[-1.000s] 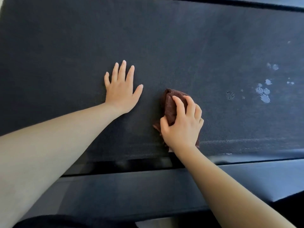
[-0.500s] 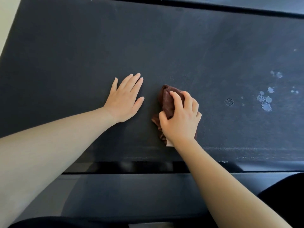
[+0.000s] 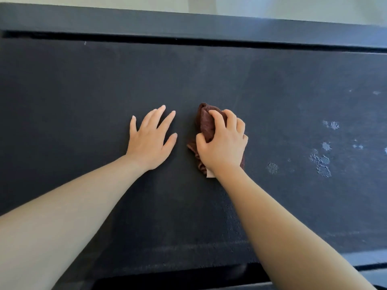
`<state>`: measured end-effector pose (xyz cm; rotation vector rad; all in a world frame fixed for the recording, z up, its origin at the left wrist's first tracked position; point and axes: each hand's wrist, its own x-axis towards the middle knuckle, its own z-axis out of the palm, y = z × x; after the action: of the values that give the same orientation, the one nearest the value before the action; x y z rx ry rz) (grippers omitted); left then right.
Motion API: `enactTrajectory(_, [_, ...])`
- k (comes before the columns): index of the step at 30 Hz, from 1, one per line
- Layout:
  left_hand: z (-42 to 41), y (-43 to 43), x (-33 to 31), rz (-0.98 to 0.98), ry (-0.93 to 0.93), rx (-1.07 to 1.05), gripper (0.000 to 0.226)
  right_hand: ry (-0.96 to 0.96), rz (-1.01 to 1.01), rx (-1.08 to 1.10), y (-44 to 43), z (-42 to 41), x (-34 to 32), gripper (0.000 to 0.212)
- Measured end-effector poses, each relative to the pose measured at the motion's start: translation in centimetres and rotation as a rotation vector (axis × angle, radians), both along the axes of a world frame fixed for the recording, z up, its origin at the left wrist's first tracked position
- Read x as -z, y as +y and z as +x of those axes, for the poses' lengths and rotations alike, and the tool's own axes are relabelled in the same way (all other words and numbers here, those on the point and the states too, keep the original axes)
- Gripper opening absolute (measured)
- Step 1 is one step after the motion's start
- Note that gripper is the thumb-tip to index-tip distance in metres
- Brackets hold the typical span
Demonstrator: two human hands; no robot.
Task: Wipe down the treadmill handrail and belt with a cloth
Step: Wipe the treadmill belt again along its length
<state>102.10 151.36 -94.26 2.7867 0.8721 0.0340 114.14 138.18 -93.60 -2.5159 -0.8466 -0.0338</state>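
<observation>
Belt (image 3: 83,101), dark and finely grained, spreads out to the left of both hands and carries on under and past them. The left forearm comes in from the lower left corner. The left hand (image 3: 149,141) lies flat on the belt, palm down, its fingers straight and fanned apart and its thumb pointing toward the other hand; it holds nothing.

Just to the right of that hand, across a narrow strip of bare belt, sits the cloth (image 3: 206,124), a dark brown bunched-up rag pressed onto the belt. The right hand (image 3: 223,145) is on top of it, fingers curled over the bunch and thumb against its left side, so the cloth is gripped and mostly covered. A rounded lump of it sticks out beyond the fingertips, and a small pale tag (image 3: 210,174) peeks out by the wrist. The two hands are near each other but not touching.

Well to the right of the right hand, the belt has a scatter of pale, flaky spots (image 3: 320,162).

Beyond both hands, across a thin black gap, a dark side rail (image 3: 188,21) runs along the belt's far edge, with a pale surface (image 3: 293,9) behind it. Right of the right forearm, a strip of the near rail (image 3: 370,256) shows.
</observation>
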Motion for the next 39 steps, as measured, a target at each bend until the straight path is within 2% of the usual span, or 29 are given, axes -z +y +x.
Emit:
enactTrajectory(6, [6.3,5.3,0.1,0.022,-0.026,-0.087,0.053,-0.026,0.025,-0.056,3.8,4.7,0.2,0.056])
enactTrajectory(22, [6.7,5.6,0.9,0.041,-0.062,-0.089,0.059,-0.024,0.002,-0.104,16.9,15.5,-0.1,0.057])
enactTrajectory(26, [6.7,5.7,0.9,0.036,-0.066,-0.089,0.059,-0.043,0.005,-0.133,17.1,15.7,0.1,0.055])
enactTrajectory(31, [6.7,5.7,0.9,0.047,-0.060,-0.086,0.060,-0.087,0.011,-0.396,17.8,15.2,-0.1,0.052])
enactTrajectory(37, [6.7,5.8,1.0,0.044,-0.072,-0.089,0.059,-0.057,-0.011,-0.369,19.0,15.8,-0.2,0.053])
enactTrajectory(39, [6.6,5.9,1.1,0.037,-0.075,-0.087,0.059,-0.052,-0.017,-0.297,17.4,16.0,-0.1,0.055])
